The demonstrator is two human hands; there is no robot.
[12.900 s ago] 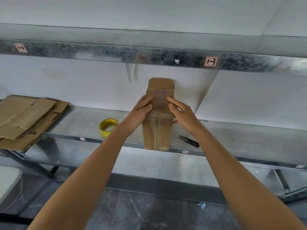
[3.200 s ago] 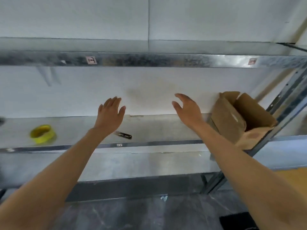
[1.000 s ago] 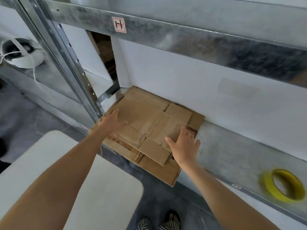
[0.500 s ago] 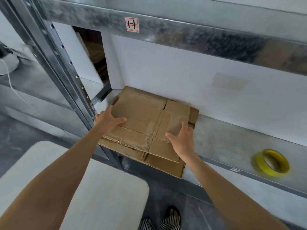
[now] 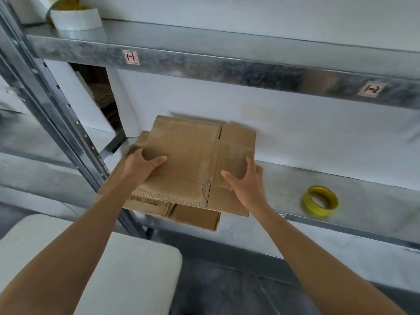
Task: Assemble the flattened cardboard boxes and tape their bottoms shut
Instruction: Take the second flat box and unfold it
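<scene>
A flattened brown cardboard box (image 5: 193,160) is lifted a little off the stack of flattened boxes (image 5: 193,215) at the left end of the metal shelf (image 5: 363,201). My left hand (image 5: 141,164) grips its left edge, thumb on top. My right hand (image 5: 245,180) holds its right edge, thumb on top and fingers under the cardboard. A yellow tape roll (image 5: 320,203) lies flat on the shelf to the right of the hands.
A steel upright (image 5: 56,123) stands just left of the stack. The upper shelf beam (image 5: 227,67) carries a white roll (image 5: 75,18) at its left end. A white chair seat (image 5: 109,269) sits below my left forearm, over a dark floor.
Both hands have taken hold of the top flattened box and raised it off the stack, shifting it toward the right. The view has tilted upward.
</scene>
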